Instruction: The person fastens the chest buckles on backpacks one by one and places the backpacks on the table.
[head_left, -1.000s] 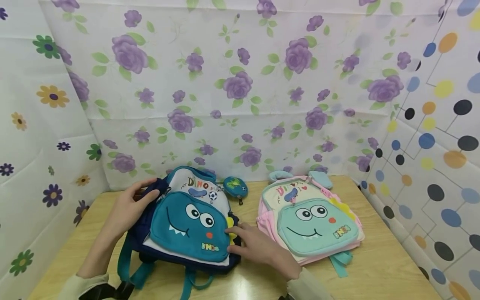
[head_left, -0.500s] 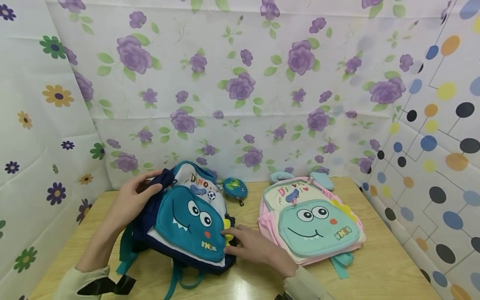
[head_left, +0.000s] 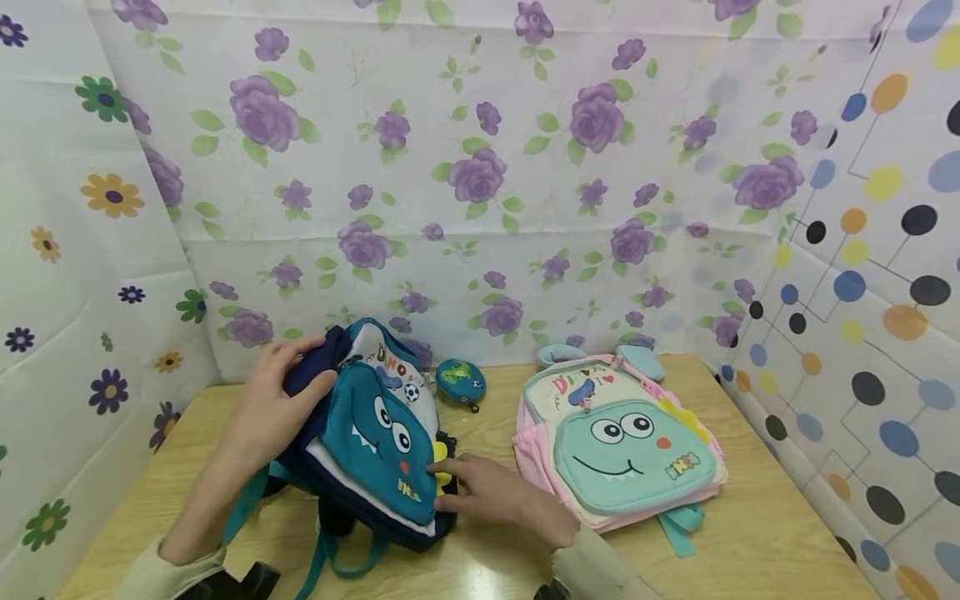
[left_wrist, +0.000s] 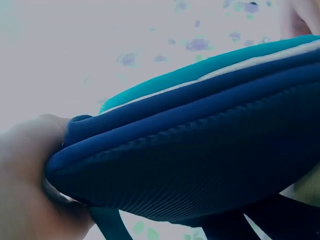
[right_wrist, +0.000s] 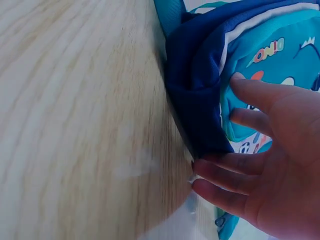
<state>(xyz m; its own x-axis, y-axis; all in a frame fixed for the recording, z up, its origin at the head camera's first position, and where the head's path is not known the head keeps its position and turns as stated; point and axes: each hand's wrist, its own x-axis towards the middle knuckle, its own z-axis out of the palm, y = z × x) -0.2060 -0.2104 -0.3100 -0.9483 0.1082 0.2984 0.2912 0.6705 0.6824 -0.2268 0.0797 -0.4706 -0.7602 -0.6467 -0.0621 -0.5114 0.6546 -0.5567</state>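
A navy and teal children's backpack (head_left: 375, 442) with a cartoon dinosaur face stands tilted on the table at the left, its front turned toward the right. My left hand (head_left: 266, 412) grips its upper left side, the thumb in front and the fingers behind. In the left wrist view that hand (left_wrist: 35, 175) wraps the side edge of the backpack (left_wrist: 190, 140). Along the lower right side, by the yellow spikes (head_left: 440, 467), rests my right hand (head_left: 498, 493). The right wrist view shows this hand (right_wrist: 280, 140) with fairly straight fingers, its thumb against the teal front pocket (right_wrist: 295, 60).
To the right lies a pink and mint backpack (head_left: 637, 454) with a similar face. A small round teal pouch (head_left: 461, 382) sits behind the navy backpack. Teal straps (head_left: 322, 558) trail onto the wooden table (head_left: 765, 533). Flowered cloth (head_left: 480, 275) hangs at the back.
The navy backpack has turned, its left side coming up and its front swinging toward the right. Both hands have stayed on it; the right has shifted slightly left. The pouch has shifted slightly left.
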